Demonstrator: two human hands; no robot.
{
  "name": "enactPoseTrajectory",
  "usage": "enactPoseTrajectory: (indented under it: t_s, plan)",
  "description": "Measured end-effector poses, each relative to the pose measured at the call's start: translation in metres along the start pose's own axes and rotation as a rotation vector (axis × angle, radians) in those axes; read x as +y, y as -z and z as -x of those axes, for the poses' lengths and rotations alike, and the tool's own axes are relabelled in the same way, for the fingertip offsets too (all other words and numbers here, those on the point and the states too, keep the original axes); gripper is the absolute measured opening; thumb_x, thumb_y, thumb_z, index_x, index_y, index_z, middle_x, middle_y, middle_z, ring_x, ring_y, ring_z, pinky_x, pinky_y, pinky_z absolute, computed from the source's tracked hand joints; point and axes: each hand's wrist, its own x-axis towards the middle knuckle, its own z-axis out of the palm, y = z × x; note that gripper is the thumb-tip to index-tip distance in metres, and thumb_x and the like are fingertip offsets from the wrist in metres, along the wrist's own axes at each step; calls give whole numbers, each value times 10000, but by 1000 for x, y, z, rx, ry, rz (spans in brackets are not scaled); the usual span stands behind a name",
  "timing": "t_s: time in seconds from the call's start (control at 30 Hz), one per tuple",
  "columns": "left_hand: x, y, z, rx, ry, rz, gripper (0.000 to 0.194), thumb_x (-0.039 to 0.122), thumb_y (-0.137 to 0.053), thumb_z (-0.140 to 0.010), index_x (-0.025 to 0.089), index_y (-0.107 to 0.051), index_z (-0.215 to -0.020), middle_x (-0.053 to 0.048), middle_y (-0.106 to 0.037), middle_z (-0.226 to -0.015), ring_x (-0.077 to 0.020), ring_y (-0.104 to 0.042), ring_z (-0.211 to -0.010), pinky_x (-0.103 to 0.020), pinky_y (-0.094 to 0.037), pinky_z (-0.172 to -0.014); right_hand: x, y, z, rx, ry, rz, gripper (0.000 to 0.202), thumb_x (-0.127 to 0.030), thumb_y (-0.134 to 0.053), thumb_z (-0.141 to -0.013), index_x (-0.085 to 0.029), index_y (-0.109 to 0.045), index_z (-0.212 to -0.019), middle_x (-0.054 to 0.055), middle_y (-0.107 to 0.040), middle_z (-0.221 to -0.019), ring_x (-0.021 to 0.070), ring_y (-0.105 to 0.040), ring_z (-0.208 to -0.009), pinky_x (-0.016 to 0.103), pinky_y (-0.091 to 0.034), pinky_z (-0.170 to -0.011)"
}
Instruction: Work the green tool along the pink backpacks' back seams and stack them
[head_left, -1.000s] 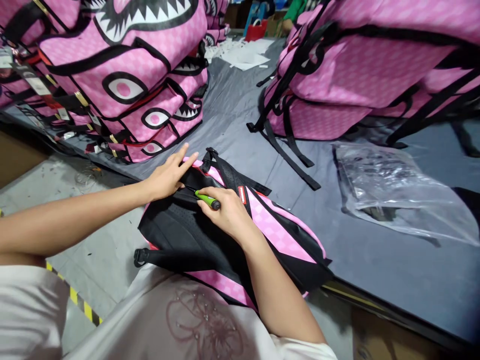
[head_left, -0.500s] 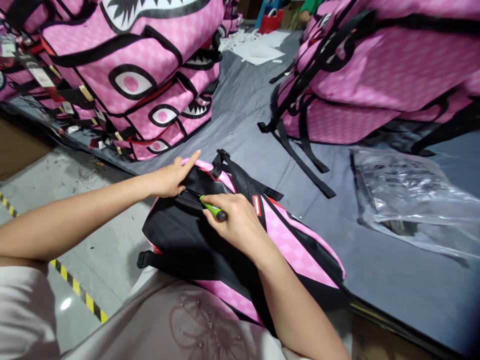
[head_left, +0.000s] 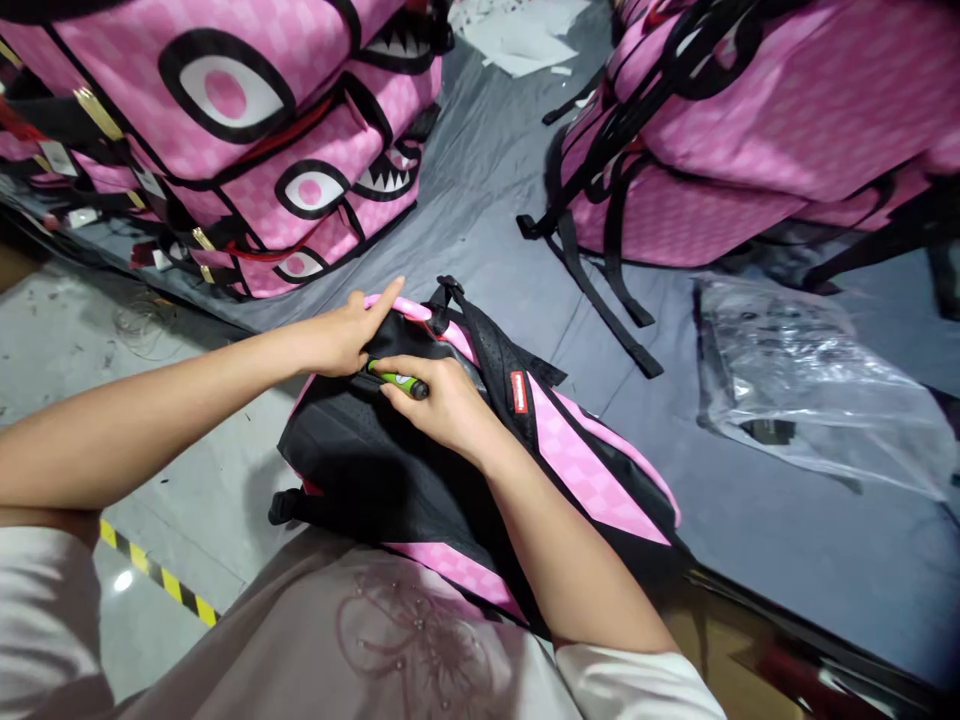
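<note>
A black and pink backpack lies at the table's front edge, its black back panel facing up. My right hand is closed round a small tool with a green and black handle. The tool's tip is hidden at the black fabric beside my left hand. My left hand grips the backpack's top edge near the pink piping, with one finger stretched out and the others curled on the fabric. A black strap with a red label lies right of my right hand.
Pink backpacks with eye and teeth prints are stacked at the back left. More pink backpacks with hanging black straps stand at the back right. A clear plastic bag lies on the grey-covered table. White papers lie at the back.
My right hand has moved left and up with the green-handled tool, closer to my left hand. Less of the tool's shaft shows. The view has tilted down slightly.
</note>
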Motion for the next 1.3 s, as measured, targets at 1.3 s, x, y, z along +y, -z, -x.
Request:
enactPoseTrajectory:
  t_s: [1.3]
  plan:
    - [4,-1,-3,4,60,47,1039,180,-550,-855,302,186,-1580,-199,-379,-1447,-255,-676,-1003,-304,-504,-750,-5,-8,-2,56,-71,114,276,-155,-645,-880,-224,-753,-1125,27,-787,-1092,233,-751,-975,352,-554,-901]
